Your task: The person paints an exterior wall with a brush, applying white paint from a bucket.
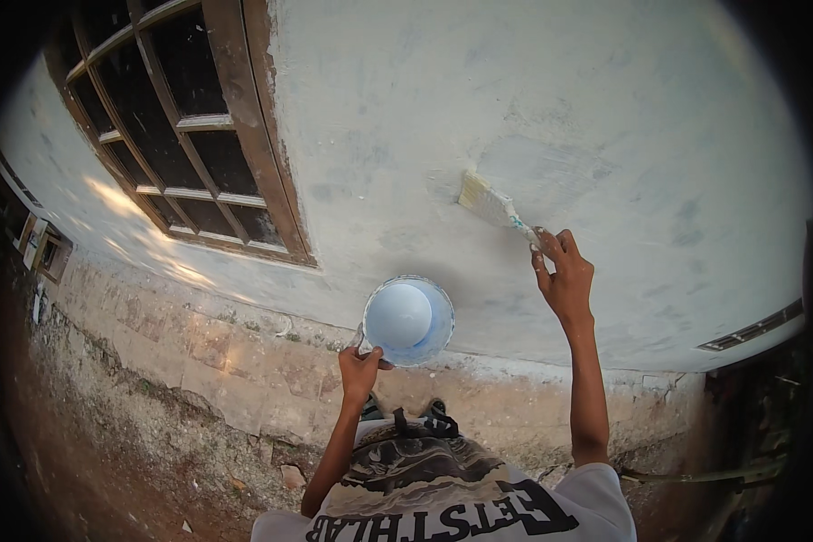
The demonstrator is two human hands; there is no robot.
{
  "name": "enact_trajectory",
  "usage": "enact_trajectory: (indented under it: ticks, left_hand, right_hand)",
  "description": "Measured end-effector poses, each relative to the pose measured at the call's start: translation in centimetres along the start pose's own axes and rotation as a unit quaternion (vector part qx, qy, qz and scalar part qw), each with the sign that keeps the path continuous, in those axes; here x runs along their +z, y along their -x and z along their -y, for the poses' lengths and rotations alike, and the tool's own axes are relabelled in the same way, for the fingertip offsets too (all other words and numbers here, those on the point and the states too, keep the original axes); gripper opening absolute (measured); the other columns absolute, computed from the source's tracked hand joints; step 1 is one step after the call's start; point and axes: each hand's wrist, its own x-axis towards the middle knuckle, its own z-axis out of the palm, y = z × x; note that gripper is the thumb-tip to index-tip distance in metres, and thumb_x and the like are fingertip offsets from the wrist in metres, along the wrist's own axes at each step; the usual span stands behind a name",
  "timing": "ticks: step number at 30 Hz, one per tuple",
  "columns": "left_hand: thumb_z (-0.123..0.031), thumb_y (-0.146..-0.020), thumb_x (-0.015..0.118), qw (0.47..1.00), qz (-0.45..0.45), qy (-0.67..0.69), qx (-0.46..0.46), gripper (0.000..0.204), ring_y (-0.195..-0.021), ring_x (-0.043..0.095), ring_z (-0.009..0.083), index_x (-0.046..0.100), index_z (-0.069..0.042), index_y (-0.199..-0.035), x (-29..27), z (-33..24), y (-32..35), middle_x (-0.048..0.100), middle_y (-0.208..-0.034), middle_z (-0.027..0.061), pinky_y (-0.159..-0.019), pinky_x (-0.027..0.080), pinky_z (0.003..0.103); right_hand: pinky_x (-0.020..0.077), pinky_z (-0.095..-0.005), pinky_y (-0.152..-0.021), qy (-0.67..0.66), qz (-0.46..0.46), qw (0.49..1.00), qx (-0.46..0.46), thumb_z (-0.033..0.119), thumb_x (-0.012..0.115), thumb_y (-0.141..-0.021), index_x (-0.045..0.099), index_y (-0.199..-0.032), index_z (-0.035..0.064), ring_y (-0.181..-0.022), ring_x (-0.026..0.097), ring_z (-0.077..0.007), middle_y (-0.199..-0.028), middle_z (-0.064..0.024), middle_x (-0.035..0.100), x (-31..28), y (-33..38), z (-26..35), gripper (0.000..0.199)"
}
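The right hand (565,275) pinches the brush (497,204): use light, even strokes along the wall (623,99). The left hand (359,370) clasps the bucket (443,318): hold it level.

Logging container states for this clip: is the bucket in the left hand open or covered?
Open: no lid covers the bucket, held in the left hand; pale paint shows inside it.

A brown-framed window (172,117) with small panes sits in the pale, patchy wall (533,99); sunlight (117,200) streaks its left side. Worn paving (244,361) runs along the wall's bottom edge.
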Motion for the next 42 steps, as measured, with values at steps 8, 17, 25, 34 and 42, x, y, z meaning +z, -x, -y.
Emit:
enact_trajectory:
  ticks: [8,17,25,34,42]
  left_hand:
    - [-0.002,-0.083,0.061,0.999,0.021,0.027,0.009,0.018,-0.057,0.068,0.0229,0.058,0.014,-0.089,0.6,-0.3,-0.2,0.067,-0.068,0.0179,-0.055,0.052,0.029]
    - [-0.002,-0.083,0.060,1.000,0.016,0.015,0.005,0.018,-0.058,0.068,0.0227,0.058,0.015,-0.090,0.8,-1.7,0.2,0.067,-0.068,0.0179,-0.056,0.053,0.029]
    - [-0.002,-0.084,0.062,1.000,0.014,0.008,0.016,0.018,-0.058,0.068,0.0219,0.057,0.014,-0.091,-0.5,-0.3,-0.2,0.067,-0.066,0.0173,-0.056,0.053,0.028]
    - [-0.002,-0.084,0.063,0.999,0.002,-0.038,0.023,0.017,-0.059,0.068,0.0206,0.056,0.012,-0.089,-0.6,-1.6,0.2,0.068,-0.069,0.0185,-0.057,0.052,0.028]
    - [-0.003,-0.085,0.061,0.995,0.008,-0.090,0.036,0.013,-0.059,0.069,0.0210,0.057,0.010,-0.083,-0.8,-0.7,0.4,0.067,-0.066,0.0137,-0.054,0.050,0.027]
  right_hand:
    - [0.0419,-0.0308,-0.045,-0.043,0.028,0.999,0.003,0.013,0.067,-0.081,0.065,-0.110,0.0139,-0.050,0.050,-0.0164,-0.080,-0.0038,0.050,0.7,-2.6,2.4,0.028]
    - [0.0432,-0.0303,-0.045,-0.036,-0.044,0.998,0.038,0.008,0.067,-0.080,0.066,-0.109,0.0077,-0.055,0.054,-0.0174,-0.082,-0.0068,0.054,-2.7,-3.4,0.9,0.029]
    - [0.0478,-0.0308,-0.056,-0.230,0.144,0.950,0.154,0.009,0.066,-0.078,0.067,-0.104,0.0003,-0.064,0.062,-0.0222,-0.084,-0.0131,0.067,-3.8,1.6,4.8,0.028]
    - [0.0527,-0.0403,-0.067,-0.166,0.290,0.934,0.130,0.019,0.068,-0.077,0.067,-0.102,-0.0009,-0.076,0.066,-0.0321,-0.093,-0.0162,0.068,6.2,10.4,11.1,0.032]
    - [0.0542,-0.0402,-0.062,-0.129,0.311,0.934,0.121,0.018,0.067,-0.077,0.066,-0.104,-0.0003,-0.073,0.067,-0.0305,-0.095,-0.0140,0.066,11.2,12.5,14.5,0.032]
